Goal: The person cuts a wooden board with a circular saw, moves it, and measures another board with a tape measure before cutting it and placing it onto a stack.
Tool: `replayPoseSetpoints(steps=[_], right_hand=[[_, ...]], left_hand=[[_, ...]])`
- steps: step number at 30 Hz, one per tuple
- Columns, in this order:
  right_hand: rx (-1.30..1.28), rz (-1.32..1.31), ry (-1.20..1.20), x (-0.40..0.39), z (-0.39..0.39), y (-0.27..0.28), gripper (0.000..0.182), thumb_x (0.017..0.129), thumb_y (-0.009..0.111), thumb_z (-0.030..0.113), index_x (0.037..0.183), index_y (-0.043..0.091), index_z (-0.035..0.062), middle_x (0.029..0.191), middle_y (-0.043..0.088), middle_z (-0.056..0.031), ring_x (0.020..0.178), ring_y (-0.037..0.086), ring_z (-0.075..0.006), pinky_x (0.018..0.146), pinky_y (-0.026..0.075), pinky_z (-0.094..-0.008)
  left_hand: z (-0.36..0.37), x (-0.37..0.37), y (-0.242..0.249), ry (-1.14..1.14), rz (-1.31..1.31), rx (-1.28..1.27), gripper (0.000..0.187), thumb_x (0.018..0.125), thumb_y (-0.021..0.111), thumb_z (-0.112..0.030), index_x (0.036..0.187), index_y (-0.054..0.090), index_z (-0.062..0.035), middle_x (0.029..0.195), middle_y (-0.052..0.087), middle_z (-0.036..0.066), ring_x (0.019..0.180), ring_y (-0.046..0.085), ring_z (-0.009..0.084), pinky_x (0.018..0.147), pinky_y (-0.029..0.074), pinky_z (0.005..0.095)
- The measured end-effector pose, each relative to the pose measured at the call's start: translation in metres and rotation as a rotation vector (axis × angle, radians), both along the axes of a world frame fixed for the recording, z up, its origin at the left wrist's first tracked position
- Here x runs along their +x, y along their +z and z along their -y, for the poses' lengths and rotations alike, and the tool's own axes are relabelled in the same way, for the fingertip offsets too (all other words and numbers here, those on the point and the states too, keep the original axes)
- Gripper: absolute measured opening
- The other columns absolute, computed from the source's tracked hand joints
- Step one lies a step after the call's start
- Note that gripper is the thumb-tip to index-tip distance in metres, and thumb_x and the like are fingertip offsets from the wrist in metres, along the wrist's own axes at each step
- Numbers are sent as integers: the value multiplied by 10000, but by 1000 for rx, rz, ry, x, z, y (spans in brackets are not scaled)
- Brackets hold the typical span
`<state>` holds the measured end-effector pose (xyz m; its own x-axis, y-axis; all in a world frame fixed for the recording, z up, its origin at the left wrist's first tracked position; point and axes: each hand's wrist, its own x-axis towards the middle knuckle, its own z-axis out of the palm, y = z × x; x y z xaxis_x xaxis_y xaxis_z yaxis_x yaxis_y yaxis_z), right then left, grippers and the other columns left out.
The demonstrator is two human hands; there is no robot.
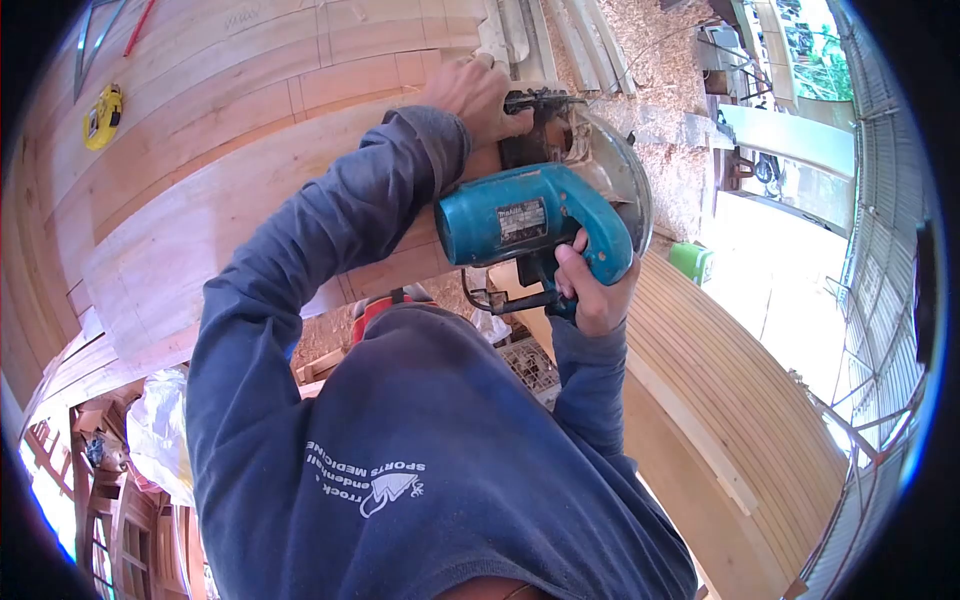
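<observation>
A teal circular saw [500, 215] with a dusty blade guard [625, 165] rests at the right end of the wooden boards [180, 245]. Wrapped round its rear handle is my right hand [595, 285]. My left hand [475, 95] is at the far side of the saw, its fingers bent and its thumb reaching to the dark base plate [545, 100]. What lies under those fingers is hidden. The blade itself is mostly covered. A black power cord [510, 303] bends near the handle.
On the boards at left lie a yellow tape measure [102, 117], a red pencil-like stick [140, 27] and a metal square [85, 50]. Sawdust [670, 60] and wood strips [590, 45] cover the ground beyond. Grooved panels [740, 380] stretch along the right.
</observation>
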<state>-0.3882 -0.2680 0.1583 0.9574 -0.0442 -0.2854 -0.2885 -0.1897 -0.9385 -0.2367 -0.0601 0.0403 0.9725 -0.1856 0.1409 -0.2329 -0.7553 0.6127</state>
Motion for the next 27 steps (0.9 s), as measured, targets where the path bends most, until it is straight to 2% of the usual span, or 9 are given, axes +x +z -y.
replayPoseSetpoints(steps=[6, 9, 12, 15, 18, 24, 27], right_hand=[[8, -5, 1, 7, -6, 4, 143, 887, 748, 2, 925, 615, 38, 671, 584, -4, 552, 527, -76, 508, 390, -241], [17, -3, 1, 10, -8, 3, 146, 886, 748, -1, 931, 615, 40, 673, 585, -7, 548, 527, -78, 507, 393, -243], [8, -11, -10, 11, -12, 6, 147, 888, 745, -6, 936, 615, 42, 677, 588, -9, 546, 526, -79, 506, 394, -244], [5, -12, 0, 14, -11, 5, 145, 891, 743, -5, 936, 614, 42, 677, 587, -8, 545, 522, -79, 506, 393, -243], [-5, 3, 22, 18, -11, 4, 144, 892, 745, -1, 935, 614, 42, 676, 586, -7, 544, 521, -78, 503, 391, -242], [6, 14, 28, 24, -16, 5, 148, 896, 755, 17, 935, 615, 45, 675, 588, -7, 544, 526, -77, 499, 395, -240], [-1, 26, 38, 28, -18, 6, 150, 900, 761, 26, 938, 617, 45, 677, 589, -8, 546, 529, -78, 501, 400, -240]], left_hand=[[-2, 5, -12, -3, 71, -21, 604, 866, 728, -569, 901, 696, 33, 888, 706, 250, 853, 723, 417, 782, 563, 505], [-2, 8, -13, -4, 32, 10, 593, 880, 713, -588, 874, 763, 3, 899, 722, 226, 822, 730, 391, 758, 580, 486], [-2, 6, -12, 0, 11, 5, 569, 880, 728, -572, 861, 761, -4, 880, 731, 227, 821, 736, 391, 748, 578, 491], [-3, 9, -5, -11, -74, -19, 578, 875, 758, -554, 898, 693, 20, 854, 728, 232, 828, 732, 402, 747, 556, 496], [-3, 12, -11, 8, 11, -35, 555, 893, 746, -542, 906, 720, 12, 826, 736, 229, 803, 745, 403, 720, 571, 504], [-6, 16, -4, 37, -49, -58, 575, 904, 755, -522, 1035, 630, 23, 834, 731, 234, 845, 738, 420, 733, 562, 508], [-7, 18, -8, 60, -75, -101, 565, 904, 773, -515, 1138, 587, -37, 909, 736, 255, 863, 727, 437, 775, 555, 522]])
